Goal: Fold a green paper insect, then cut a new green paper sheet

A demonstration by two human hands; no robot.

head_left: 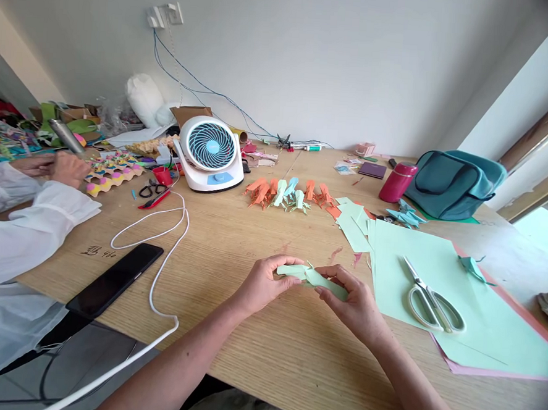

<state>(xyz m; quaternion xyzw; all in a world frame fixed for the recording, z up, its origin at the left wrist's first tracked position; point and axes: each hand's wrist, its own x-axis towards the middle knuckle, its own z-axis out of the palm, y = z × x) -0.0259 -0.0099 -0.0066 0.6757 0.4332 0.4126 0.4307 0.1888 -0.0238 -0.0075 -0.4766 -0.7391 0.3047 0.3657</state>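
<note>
Between my two hands is a folded piece of pale green paper (313,275), held a little above the wooden table. My left hand (269,280) pinches its left end between thumb and fingers. On the other end, my right hand (349,296) closes with the thumb below and fingers above. Beyond them stands a row of folded paper figures in orange (259,192), pale green (280,193) and light blue. To the right, scissors with white handles (433,301) lie on large sheets of pale green paper (401,256). Smaller cut green pieces (352,225) lie beside these sheets.
A white fan (212,155) stands at the back left, near a white cable (187,224) and a black phone (116,279). A pink bottle (398,181) and teal bag (456,185) stand back right. At the left, a co-worker's hands (67,169) are busy near decorated cardboard (115,180).
</note>
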